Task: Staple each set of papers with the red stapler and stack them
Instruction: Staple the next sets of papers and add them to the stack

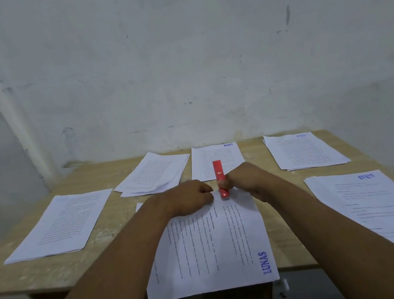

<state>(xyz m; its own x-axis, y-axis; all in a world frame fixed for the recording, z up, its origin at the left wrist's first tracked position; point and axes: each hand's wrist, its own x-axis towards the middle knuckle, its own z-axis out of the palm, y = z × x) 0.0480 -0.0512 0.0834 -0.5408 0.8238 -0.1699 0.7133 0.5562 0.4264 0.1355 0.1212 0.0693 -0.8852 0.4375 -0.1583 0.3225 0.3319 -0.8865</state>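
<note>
Head view: right hand (246, 180) grips the red stapler (220, 179), pointing away, clamped on the nearest papers' (208, 247) far edge. Left hand (188, 197), fingers curled, pins that edge just beside it.

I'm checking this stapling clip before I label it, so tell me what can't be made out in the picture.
Head view only:
- Whether the red stapler has closed on the near set of papers: the right hand wraps its front.
- Left hand fingers: curled under, contact with the paper hidden.
- Body text on the far stacks: too small.
- Right-front stack: cut off by the right edge.
- Sheet counts: indistinguishable.
</note>
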